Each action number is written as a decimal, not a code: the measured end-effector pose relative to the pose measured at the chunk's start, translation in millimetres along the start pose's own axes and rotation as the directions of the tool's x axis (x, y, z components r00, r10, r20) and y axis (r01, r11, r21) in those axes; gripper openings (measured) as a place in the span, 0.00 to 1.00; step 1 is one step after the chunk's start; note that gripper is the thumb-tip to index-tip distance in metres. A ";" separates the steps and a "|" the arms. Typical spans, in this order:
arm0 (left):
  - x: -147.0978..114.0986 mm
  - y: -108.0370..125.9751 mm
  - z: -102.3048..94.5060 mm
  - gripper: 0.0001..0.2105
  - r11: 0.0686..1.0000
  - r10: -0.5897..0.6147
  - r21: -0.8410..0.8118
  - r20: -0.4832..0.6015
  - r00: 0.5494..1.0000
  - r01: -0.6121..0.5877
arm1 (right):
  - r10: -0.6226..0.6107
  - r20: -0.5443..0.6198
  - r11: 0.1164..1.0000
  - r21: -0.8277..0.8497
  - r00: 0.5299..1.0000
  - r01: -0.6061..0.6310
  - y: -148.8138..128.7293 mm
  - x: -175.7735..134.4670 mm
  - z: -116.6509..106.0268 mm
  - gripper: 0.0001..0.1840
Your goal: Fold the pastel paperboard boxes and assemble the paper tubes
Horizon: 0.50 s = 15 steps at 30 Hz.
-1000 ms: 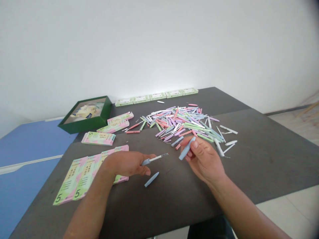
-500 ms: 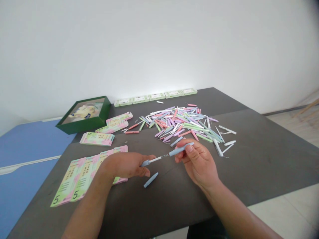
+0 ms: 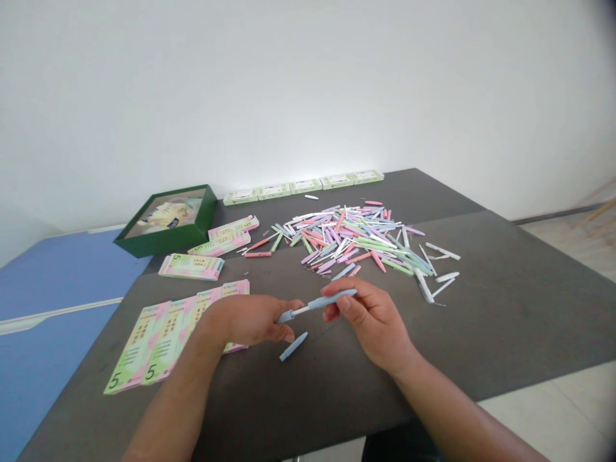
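Note:
My left hand (image 3: 260,319) is closed on the blue rear part of a pen (image 3: 285,316), from which a white refill (image 3: 301,310) sticks out to the right. Between the thumb and fingers of my right hand (image 3: 368,317) is a blue pen barrel (image 3: 332,299), pushed partway over the refill's far end. A short stretch of white refill still shows between the two blue parts. On the table just below lies a loose blue pen piece (image 3: 293,347), touched by neither hand. Behind my right hand spreads a heap of pastel pen parts (image 3: 346,240).
Pink-green printed packs (image 3: 158,343) lie in a row at left, partly behind my left arm, with more packs (image 3: 191,267) beyond. A green box (image 3: 166,221) holding plastic packets stands at back left. Several flat boxes (image 3: 274,191) line the wall. White pen pieces (image 3: 423,285) lie right of the heap.
My right hand has moved left, sliding the blue barrel over the refill, so less of the refill shows. My left hand keeps its hold. The view has shifted slightly.

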<state>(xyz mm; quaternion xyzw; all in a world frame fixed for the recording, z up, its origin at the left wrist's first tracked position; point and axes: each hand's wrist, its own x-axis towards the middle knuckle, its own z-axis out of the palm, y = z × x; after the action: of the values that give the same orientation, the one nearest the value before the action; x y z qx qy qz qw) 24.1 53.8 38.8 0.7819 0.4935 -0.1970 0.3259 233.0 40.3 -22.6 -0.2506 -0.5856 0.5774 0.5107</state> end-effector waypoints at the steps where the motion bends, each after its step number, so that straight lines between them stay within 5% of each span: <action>1: 0.2 -0.1 0.7 0.18 1.000 0.010 -0.007 -0.004 1.000 -0.010 | 0.008 0.029 0.998 -0.068 1.000 -0.006 -1.7 -0.1 1.1 0.09; 7: 0.5 1.2 2.4 0.20 1.000 -0.016 0.014 -0.012 1.000 0.017 | 0.052 0.179 0.902 -0.431 0.982 0.030 -10.9 3.7 5.3 0.09; 15: 0.5 3.3 3.0 0.17 0.999 0.024 0.050 -0.031 0.999 -0.023 | 0.020 0.228 0.793 -0.597 0.973 0.124 -18.8 7.8 4.1 0.05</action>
<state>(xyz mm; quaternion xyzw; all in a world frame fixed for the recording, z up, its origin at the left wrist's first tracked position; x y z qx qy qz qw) 27.4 50.9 37.4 0.7984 0.4843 -0.1931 0.3011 232.2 41.6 -1.8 -0.3186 -0.7998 0.3691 0.3501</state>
